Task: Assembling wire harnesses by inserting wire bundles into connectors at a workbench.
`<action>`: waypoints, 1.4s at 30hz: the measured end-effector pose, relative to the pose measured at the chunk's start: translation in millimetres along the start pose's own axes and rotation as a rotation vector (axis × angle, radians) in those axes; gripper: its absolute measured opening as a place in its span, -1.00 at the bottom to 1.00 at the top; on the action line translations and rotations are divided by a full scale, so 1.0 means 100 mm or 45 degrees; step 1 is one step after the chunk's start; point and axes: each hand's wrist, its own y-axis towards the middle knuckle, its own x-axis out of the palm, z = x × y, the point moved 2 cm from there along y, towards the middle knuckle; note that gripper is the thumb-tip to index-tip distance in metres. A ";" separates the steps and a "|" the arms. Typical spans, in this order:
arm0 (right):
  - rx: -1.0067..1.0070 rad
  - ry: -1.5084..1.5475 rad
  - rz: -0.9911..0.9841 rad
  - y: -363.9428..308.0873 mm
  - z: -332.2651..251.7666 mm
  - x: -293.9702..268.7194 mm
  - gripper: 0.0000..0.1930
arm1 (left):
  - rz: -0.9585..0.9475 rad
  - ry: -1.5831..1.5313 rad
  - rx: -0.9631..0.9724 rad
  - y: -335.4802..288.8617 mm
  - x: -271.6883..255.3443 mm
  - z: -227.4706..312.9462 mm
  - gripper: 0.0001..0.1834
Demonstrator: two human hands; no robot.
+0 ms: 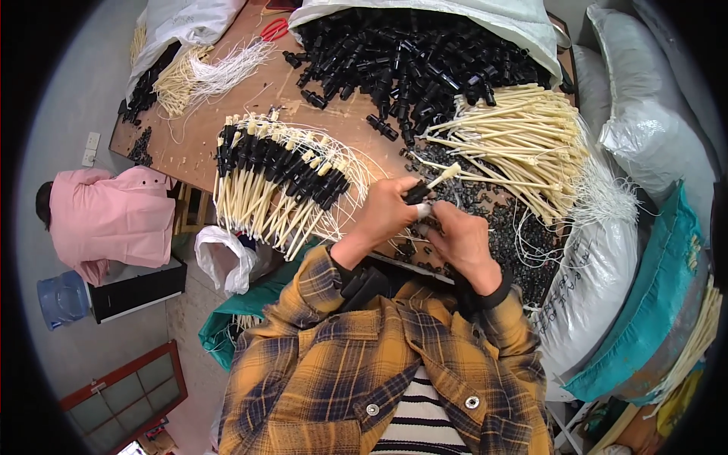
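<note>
Black fitting [417, 192], one piece, is located in front of the loose heap of black connectors [425, 68], on the side toward the wearer. A short cream stem [444, 177] projects from it, pointing up and to the right.

Left hand [381, 212]: closed around the black fitting, with thumb and fingers drawn together. A white band is seen on one digit. Right hand [464, 236]: curled, fingertips drawn in narrow just beside the left one, below the fitting. Whether it grips anything cannot be determined, as the fingers cover the spot.

Reference for all positions below is the heap, which spills from the mouth of a white sack [500, 14] onto the brown desk [337, 125].

Front left of the heap: a fanned bundle of stemmed pieces [277, 178], cream rods bearing black fittings, with thin white cords trailing to the right. Front right of the heap: a thick stack of cream rods [516, 152], bare of fittings, white cords hanging from the right end. In front of the heap, partly under that stack: a scatter of small dark parts [523, 254].

Left of the heap: red-handled scissors [274, 30], a tangle of white cord [231, 72] and a smaller group of cream rods [180, 83]. Right of the heap: bulging pale sacks [656, 125].
</note>
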 end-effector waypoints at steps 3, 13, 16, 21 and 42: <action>0.110 0.139 0.049 -0.03 0.04 0.02 -0.71 | -0.017 0.193 -0.061 -0.01 -0.13 -0.09 -0.85; 0.179 0.077 0.281 -0.02 0.03 0.04 -0.88 | -0.140 0.702 0.194 -0.09 -0.12 -0.11 -0.59; 0.153 0.085 0.297 -0.03 0.06 0.07 -0.91 | -0.191 0.696 0.203 -0.09 -0.08 -0.10 -0.59; 0.169 0.159 0.173 -0.05 0.06 0.11 -0.91 | -0.250 0.764 0.304 -0.09 -0.02 -0.14 -0.59; 0.358 0.408 0.089 -0.13 0.10 0.07 -0.88 | 0.242 0.362 0.275 0.14 -0.04 -0.24 -0.80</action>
